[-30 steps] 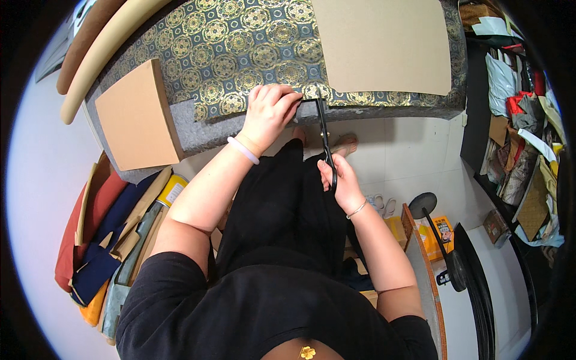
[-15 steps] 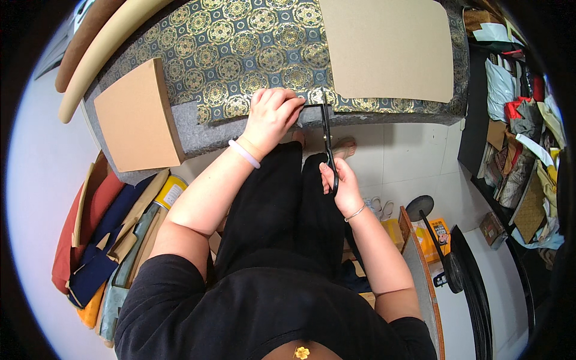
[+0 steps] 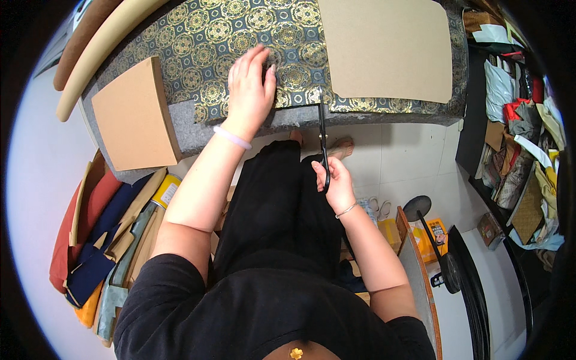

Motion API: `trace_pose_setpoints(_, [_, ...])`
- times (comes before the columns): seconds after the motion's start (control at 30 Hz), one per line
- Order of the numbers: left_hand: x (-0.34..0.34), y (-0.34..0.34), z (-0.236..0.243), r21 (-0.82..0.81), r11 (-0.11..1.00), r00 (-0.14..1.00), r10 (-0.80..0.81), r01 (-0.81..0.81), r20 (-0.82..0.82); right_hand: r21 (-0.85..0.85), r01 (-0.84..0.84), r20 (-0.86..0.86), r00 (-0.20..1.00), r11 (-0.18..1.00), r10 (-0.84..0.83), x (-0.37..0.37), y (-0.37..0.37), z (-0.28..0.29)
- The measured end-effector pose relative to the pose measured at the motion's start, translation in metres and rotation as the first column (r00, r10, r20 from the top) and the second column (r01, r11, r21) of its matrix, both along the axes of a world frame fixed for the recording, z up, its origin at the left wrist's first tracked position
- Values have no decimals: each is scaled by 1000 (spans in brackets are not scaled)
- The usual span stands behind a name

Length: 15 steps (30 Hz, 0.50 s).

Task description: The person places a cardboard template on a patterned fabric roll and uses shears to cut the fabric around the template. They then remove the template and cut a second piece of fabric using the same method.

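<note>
Patterned dark blue and gold fabric point(image 3: 210, 36) is spread over the table, its front edge close to me. My left hand point(image 3: 251, 84) lies flat on the fabric, fingers stretched out and pointing away from me. In my right hand point(image 3: 333, 183) is a pair of black-handled scissors point(image 3: 324, 135), the blades pointing away from me and reaching the front edge of the fabric beside a slit. A tan board point(image 3: 387, 51) rests on the fabric to the right of the blades.
A tan box-like block point(image 3: 135, 117) stands on the grey felt table cover point(image 3: 189, 129) at left. Two rolls, one cream point(image 3: 108, 51), lean at the far left. Folded fabrics point(image 3: 114, 246) are stacked lower left. Crowded shelves point(image 3: 516, 132) and a round-headed black stand point(image 3: 418, 207) are on the right.
My left hand has let go of the fabric's front edge and moved farther onto the cloth, its fingers now straightened. The scissors in my right hand have shifted slightly left.
</note>
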<state>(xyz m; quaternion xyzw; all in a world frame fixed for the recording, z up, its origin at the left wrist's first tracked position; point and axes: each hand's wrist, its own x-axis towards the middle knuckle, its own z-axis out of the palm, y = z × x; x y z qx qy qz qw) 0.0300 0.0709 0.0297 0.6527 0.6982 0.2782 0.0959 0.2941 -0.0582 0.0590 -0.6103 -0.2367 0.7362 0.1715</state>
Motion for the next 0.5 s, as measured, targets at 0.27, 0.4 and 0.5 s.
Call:
trace_pose_setpoints(0.27, [-13, 6, -24, -131, 990, 989, 27, -46, -142, 50, -1, -67, 998, 999, 4, -7, 24, -15])
trace_pose_setpoints(0.4, [-15, 4, -31, -94, 995, 992, 22, -35, -128, 46, 6, -53, 999, 999, -4, -9, 29, -17])
trace_pose_setpoints(0.5, [-15, 3, -34, -87, 995, 989, 28, -41, -146, 19, -2, -35, 999, 1000, 3, -7, 30, -15])
